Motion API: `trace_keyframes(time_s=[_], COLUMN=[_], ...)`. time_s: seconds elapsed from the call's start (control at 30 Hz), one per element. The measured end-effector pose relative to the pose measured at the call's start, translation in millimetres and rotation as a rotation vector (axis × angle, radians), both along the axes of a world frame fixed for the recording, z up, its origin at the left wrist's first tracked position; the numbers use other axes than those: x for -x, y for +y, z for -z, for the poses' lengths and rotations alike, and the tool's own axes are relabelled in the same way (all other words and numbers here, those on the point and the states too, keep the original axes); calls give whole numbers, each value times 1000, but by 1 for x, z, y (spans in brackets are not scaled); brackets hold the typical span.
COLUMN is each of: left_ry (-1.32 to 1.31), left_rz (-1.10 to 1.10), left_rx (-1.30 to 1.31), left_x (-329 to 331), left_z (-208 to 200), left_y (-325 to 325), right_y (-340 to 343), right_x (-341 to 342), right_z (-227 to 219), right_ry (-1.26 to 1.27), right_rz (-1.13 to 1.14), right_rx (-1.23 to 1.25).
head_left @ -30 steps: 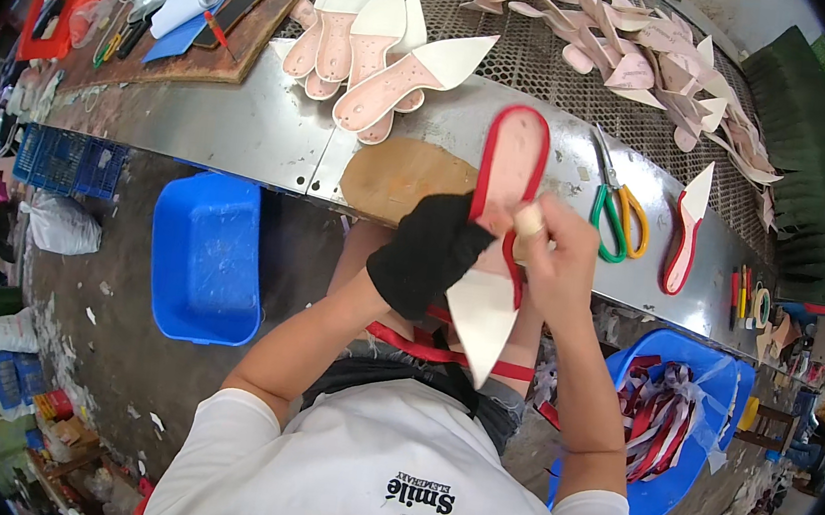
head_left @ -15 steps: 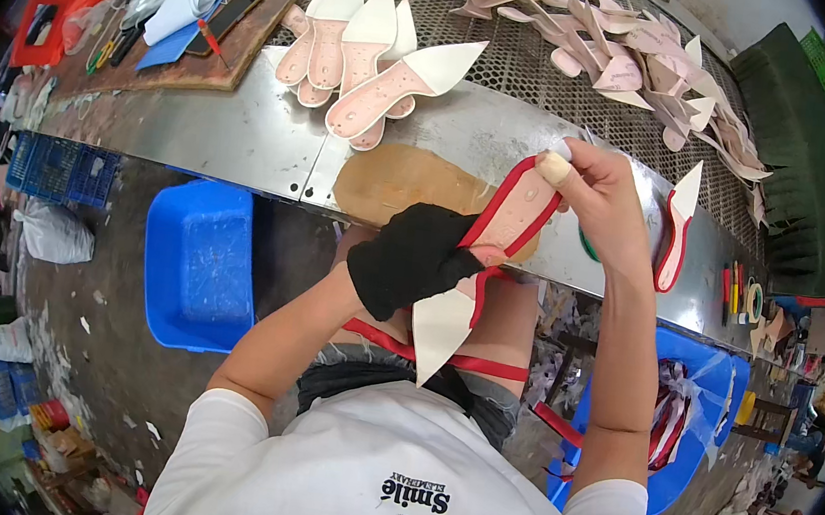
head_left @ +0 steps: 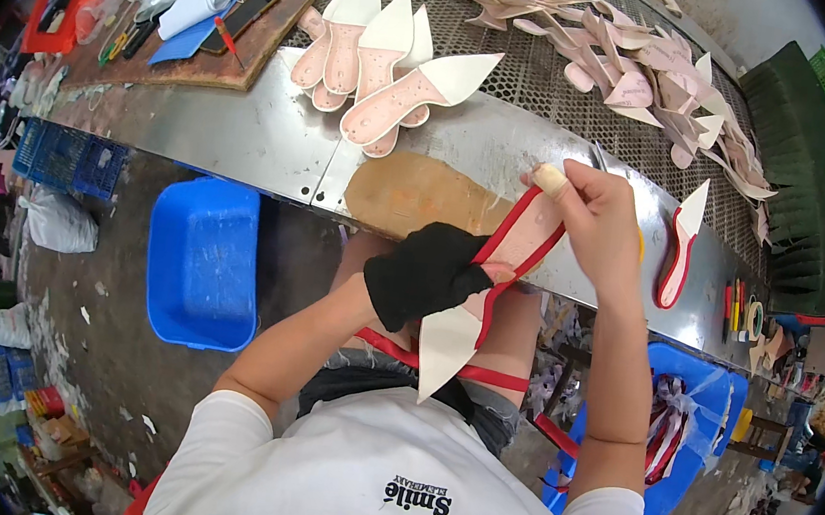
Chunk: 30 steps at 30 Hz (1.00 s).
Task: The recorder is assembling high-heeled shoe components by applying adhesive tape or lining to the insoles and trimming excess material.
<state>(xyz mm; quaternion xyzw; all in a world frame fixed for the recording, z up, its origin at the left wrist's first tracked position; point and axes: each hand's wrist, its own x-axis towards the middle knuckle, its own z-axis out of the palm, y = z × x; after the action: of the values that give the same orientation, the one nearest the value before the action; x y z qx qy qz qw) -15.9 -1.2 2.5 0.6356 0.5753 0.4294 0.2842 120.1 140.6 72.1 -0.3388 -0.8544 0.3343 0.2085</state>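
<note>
A pink and cream shoe insole (head_left: 531, 232) with red edging is held above my lap, its pointed cream toe hanging toward me. My left hand (head_left: 431, 275), in a black fingerless glove, is closed around its middle. My right hand (head_left: 590, 211), with tape around the thumb, pinches at the rounded heel end; its fingertips partly cover that rim. A red strip (head_left: 495, 378) lies across my thighs. On the metal bench to the right rests another red-edged insole (head_left: 677, 255). Several unedged insoles (head_left: 388, 104) lie piled at the bench's left.
A tan pad (head_left: 409, 192) lies on the metal bench (head_left: 225, 132). Many insole pieces (head_left: 645, 56) are heaped on the mesh behind it. A blue basin (head_left: 200, 265) stands at left, another blue tub (head_left: 710, 389) with red strips at right. Pens and tape (head_left: 744, 312) sit by the right edge.
Both hands and the insole have shifted slightly down and to the right in view. My right thumb has turned over the heel rim. The view itself has moved a little.
</note>
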Motion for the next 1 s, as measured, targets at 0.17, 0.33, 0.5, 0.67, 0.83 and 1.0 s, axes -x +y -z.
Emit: trace_keyframes(time_s=[0.17,0.33,0.5,0.67,0.83,1.0], left_ry=[-1084,-1089,-654,-901,-831,-762], left_rz=[306,277,-39,-76,115,39], left_rx=[280,388,216,142,131,93], left_x=[-13,-9,-7,5,14,1], left_z=[1,9,16,15,9,14], left_y=[-5,5,9,5,-1,0], right_y=[0,18,15,-28,-25,0], right_x=[6,-5,7,-18,-11,4], right_z=[1,-2,13,30,35,22], right_ry=[479,404,270,268,462,554], right_rz=[-171,-293,79,-152,-106,54], right_rx=[801,722,427,897,724,570])
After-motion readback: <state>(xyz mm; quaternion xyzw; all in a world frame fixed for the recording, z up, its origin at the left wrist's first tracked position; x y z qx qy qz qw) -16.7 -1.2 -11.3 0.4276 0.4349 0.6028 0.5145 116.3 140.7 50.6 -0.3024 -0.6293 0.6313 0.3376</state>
